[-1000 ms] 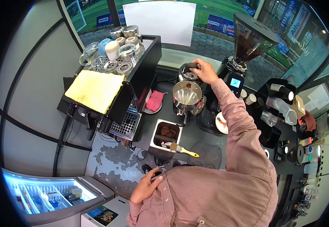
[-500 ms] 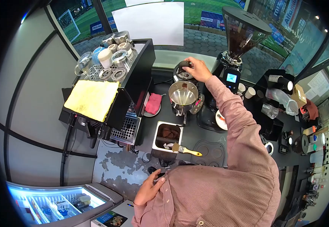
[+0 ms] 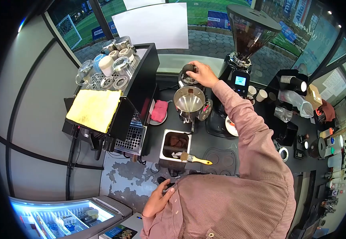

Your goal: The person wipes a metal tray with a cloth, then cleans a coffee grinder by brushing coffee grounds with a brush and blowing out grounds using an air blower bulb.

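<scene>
A yellow cloth point(image 3: 93, 110) is draped over the black machine point(image 3: 144, 77), on top of which cups point(image 3: 106, 65) are gathered; a pink cloth point(image 3: 159, 110) is laid on a plate point(image 3: 164, 119) nearby.

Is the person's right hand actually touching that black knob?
Touching. The head view shows the right hand curled against the black knob, covering its right side with no gap visible.
</scene>
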The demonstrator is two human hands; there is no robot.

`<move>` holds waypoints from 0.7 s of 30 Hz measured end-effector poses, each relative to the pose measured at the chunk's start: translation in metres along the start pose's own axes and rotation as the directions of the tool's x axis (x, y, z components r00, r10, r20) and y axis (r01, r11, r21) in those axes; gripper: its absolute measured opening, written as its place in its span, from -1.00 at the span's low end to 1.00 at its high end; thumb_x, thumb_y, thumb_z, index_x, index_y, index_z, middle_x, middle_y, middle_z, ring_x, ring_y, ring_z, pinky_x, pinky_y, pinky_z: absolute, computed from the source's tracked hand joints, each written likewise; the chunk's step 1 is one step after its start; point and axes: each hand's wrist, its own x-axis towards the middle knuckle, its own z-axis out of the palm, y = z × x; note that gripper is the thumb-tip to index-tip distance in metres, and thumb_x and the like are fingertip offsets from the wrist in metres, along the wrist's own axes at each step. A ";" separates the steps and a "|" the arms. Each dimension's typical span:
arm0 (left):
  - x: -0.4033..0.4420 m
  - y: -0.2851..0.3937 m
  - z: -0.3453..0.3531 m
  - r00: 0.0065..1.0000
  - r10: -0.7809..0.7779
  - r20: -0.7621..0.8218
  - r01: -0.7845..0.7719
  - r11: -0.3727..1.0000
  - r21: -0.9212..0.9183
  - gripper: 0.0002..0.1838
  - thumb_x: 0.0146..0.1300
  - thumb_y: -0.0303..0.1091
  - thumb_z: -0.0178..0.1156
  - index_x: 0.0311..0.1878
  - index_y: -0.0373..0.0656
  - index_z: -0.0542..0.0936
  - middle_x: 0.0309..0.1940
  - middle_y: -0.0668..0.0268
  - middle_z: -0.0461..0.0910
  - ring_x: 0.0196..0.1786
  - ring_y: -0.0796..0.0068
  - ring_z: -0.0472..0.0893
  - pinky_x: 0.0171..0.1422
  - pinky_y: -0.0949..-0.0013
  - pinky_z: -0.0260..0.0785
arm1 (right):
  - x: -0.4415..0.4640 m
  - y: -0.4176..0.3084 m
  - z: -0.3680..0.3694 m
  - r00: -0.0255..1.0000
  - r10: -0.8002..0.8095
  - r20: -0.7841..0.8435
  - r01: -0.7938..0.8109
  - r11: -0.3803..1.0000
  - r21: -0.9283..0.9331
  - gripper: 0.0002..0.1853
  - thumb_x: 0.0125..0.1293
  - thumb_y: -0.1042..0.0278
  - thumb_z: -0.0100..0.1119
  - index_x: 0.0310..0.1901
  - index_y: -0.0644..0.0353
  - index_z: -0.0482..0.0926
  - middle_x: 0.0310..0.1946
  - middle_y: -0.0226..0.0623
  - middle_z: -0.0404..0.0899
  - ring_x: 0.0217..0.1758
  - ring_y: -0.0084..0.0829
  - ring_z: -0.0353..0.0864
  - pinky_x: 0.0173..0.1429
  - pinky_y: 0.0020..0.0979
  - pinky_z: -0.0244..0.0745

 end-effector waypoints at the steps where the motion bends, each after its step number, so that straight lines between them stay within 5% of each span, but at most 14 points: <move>1: 0.000 0.001 0.000 1.000 -0.006 0.001 0.006 1.000 0.006 -0.30 0.55 0.02 0.21 0.52 -0.31 0.37 0.40 -0.10 0.53 0.46 -0.03 0.52 0.46 0.14 0.39 | 0.000 -0.005 -0.002 0.997 0.073 0.016 -0.074 0.997 0.005 -0.58 0.34 0.26 0.39 0.16 0.26 0.61 -0.16 -0.05 0.77 -0.11 -0.13 0.79 0.04 -0.20 0.64; 12: 0.002 0.000 0.001 1.000 -0.023 0.011 0.023 1.000 -0.007 -0.29 0.55 0.03 0.20 0.51 -0.34 0.37 0.39 -0.11 0.53 0.45 -0.01 0.54 0.45 0.15 0.39 | 0.005 -0.006 0.001 0.991 0.130 0.018 -0.130 0.991 0.008 -0.50 0.33 0.14 0.38 0.16 0.31 0.60 -0.17 -0.02 0.78 -0.13 -0.17 0.81 0.02 -0.22 0.65; 21: 0.000 0.003 -0.002 0.999 -0.034 0.010 0.034 0.999 0.015 -0.29 0.55 0.05 0.20 0.51 -0.31 0.38 0.39 -0.11 0.53 0.45 -0.03 0.53 0.44 0.14 0.41 | 0.005 -0.006 0.006 0.999 -0.050 -0.009 0.050 0.998 -0.048 -0.60 0.32 0.19 0.37 0.07 0.27 0.61 -0.16 -0.02 0.75 -0.12 -0.12 0.78 0.02 -0.18 0.64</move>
